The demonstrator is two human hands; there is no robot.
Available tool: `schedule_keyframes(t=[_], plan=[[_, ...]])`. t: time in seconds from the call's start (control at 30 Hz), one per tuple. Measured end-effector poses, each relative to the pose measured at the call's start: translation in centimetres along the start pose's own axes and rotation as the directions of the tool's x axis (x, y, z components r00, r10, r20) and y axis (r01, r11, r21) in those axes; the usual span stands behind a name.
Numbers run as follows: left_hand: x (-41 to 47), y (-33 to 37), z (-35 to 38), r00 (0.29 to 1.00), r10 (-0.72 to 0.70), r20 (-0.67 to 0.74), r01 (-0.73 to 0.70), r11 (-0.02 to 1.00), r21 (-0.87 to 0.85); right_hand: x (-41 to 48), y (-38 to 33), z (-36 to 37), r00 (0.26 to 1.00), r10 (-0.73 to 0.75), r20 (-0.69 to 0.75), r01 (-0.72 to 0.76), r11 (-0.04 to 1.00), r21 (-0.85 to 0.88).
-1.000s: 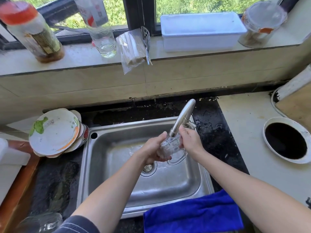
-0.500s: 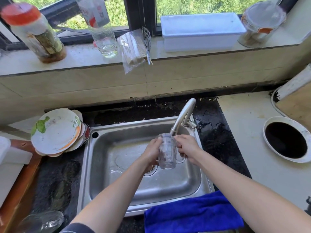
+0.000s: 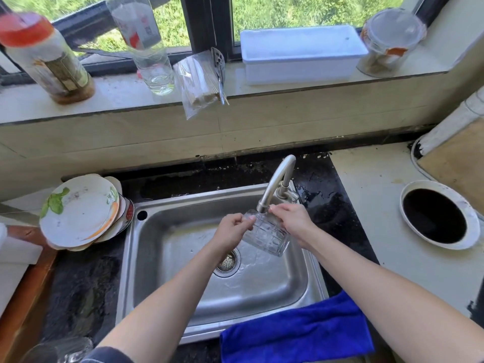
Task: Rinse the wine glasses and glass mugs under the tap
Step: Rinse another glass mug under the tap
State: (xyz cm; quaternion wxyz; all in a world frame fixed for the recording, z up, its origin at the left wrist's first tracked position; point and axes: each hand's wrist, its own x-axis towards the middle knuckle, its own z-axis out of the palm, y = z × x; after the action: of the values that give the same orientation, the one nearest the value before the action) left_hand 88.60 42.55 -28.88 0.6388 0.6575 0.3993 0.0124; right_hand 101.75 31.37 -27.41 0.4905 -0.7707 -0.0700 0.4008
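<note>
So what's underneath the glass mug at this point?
The glass mug hangs over the wet sink floor; the drain strainer lies just left, partly covered by the left arm. The floor directly beneath is blurred by glass.

Glass mug: far-right side covered by right hand, left rim partly covered by left hand. Water stream from tap not resolvable. Near-left glass blurred, cut by bottom edge. Far-left red-capped bottle blurred, label unreadable. Blue cloth cut by bottom edge.
</note>
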Motion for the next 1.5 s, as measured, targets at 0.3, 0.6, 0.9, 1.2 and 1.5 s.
schedule_keyframes(t=[0.3, 0.6, 0.9, 1.2, 1.5], plan=[[-0.9, 0.7, -0.2, 0.996, -0.082, -0.025, 0.063, 0.903, -0.426, -0.6, 1.3, 2.0, 0.977, 0.169, 0.129, -0.181, 0.979, 0.090], [-0.2, 0.7, -2.0, 0.976, -0.173, 0.132, 0.212, 0.883, -0.418, 0.0, 1.6, 1.0, 0.967, -0.199, 0.162, 0.203, 0.979, -0.012], [-0.7, 1.1, -1.4, 0.965, -0.148, 0.214, 0.217, 0.911, -0.349, -0.7, 0.5, -1.8, 0.931, 0.129, 0.341, -0.253, 0.902, 0.350], [-0.3, 1.4, -0.1, 0.981, -0.181, 0.070, 0.194, 0.933, -0.303, -1.6, 0.8, -1.2, 0.966, -0.158, 0.207, 0.150, 0.987, 0.057], [-0.1, 1.7, -0.1, 0.958, -0.284, 0.035, 0.265, 0.833, -0.485, -1.5, 1.5, -0.3, 0.964, -0.101, 0.245, 0.109, 0.994, -0.022]])
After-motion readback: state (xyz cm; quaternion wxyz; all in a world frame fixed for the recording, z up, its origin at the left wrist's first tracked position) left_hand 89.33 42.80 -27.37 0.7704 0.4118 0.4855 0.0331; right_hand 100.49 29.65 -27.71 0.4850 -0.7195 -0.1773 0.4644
